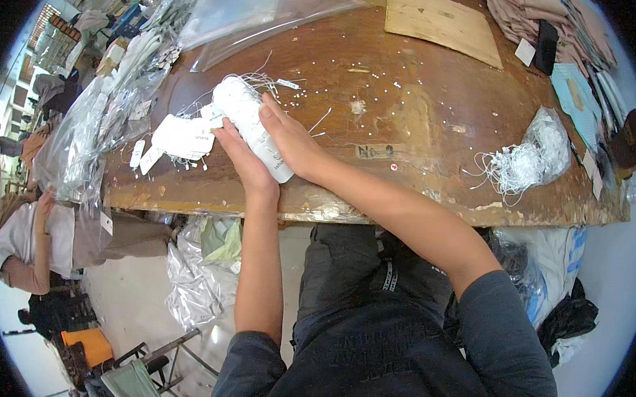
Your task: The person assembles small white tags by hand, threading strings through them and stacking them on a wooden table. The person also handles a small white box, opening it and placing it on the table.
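A long row of white hang tags [238,105] lies on the wooden table, packed face to face, with thin white strings trailing from its far end. My left hand [249,164] presses along its left side, and my right hand [290,137] along its right side, so the tags are squeezed between both palms. Fingers on both hands are nearly straight and held together. Left of them sits a looser pile of white tags [182,138], close to my left fingertips. Parts of the row's near end are covered by my hands.
Tiny white bits dot the table [423,150]. Tangled white strings [513,170] spill from a clear bag [553,144] at right. A cardboard sheet [441,24] lies at the back, with folded garments [537,12] beyond it. Plastic-wrapped goods line the left. Another person [46,233] is at lower left.
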Demonstrator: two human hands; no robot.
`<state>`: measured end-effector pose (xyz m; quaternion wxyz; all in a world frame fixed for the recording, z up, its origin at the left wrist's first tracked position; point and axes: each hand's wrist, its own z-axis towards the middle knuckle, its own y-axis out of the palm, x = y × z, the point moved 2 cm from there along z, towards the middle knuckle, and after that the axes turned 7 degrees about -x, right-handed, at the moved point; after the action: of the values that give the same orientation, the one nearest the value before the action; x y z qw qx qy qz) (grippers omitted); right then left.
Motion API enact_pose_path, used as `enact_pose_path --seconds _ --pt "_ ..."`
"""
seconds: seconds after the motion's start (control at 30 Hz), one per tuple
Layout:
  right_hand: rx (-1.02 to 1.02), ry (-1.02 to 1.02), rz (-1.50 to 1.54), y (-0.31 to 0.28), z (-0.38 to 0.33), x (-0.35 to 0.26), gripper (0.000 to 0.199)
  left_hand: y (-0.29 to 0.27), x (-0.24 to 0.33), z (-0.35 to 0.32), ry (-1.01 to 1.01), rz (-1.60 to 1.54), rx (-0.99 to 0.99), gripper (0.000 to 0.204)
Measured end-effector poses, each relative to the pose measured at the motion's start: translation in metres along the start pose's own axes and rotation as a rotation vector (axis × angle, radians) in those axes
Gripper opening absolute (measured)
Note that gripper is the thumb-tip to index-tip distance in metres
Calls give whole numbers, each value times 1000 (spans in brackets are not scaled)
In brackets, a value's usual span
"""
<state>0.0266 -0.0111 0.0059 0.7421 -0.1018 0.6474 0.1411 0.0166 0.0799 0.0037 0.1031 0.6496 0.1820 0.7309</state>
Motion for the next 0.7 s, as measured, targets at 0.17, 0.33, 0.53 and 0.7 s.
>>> enact_pose_path --seconds 0.17,0.33,0.53,0.7 --pt "-31 -31 25 -2 3 3 82 0 -2 2 2 -21 -32 81" --pt "-2 -45 -4 -4 -3 -1 80 0 0 0 23 10 -1 82" --pt "32 -157 -222 -13 -16 -13 74 -10 2 -1 70 97 21 77" --pt "31 -323 -594 -26 -26 -12 69 -59 34 19 303 599 5 46"
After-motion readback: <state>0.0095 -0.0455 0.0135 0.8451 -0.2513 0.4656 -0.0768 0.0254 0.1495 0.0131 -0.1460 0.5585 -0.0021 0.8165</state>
